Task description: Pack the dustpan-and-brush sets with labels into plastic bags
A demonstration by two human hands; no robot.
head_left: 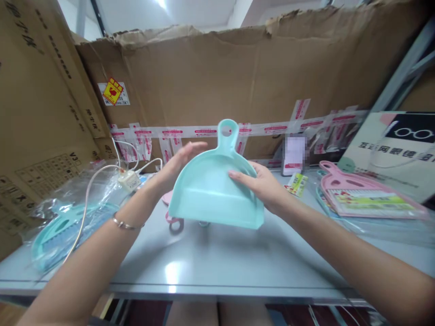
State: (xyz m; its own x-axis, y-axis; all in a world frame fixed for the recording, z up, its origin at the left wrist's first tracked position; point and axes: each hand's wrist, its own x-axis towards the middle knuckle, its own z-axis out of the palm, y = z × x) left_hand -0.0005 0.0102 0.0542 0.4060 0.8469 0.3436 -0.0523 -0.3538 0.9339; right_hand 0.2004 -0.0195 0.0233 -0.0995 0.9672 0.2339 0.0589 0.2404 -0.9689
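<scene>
A mint-green dustpan (214, 185) is held up above the table, its looped handle pointing upward and its straight lip toward me. My right hand (260, 183) grips its right edge, thumb on the inner face and the other fingers behind. My left hand (183, 158) is at the upper left edge with its fingers stretched out; whether it touches the pan I cannot tell. Behind and below the dustpan, a pink item with a ring-shaped end (175, 222) lies on the table, mostly hidden. A small mint-green end (204, 223) shows just under the lip.
At left lie a plastic-wrapped mint-green dustpan set (64, 226) and a white plug adapter (129, 180) with cables. A pink dustpan set (360, 190) lies at right, near a phone (294, 154) and a colourful label (297, 184). A large cardboard sheet (210, 81) stands behind.
</scene>
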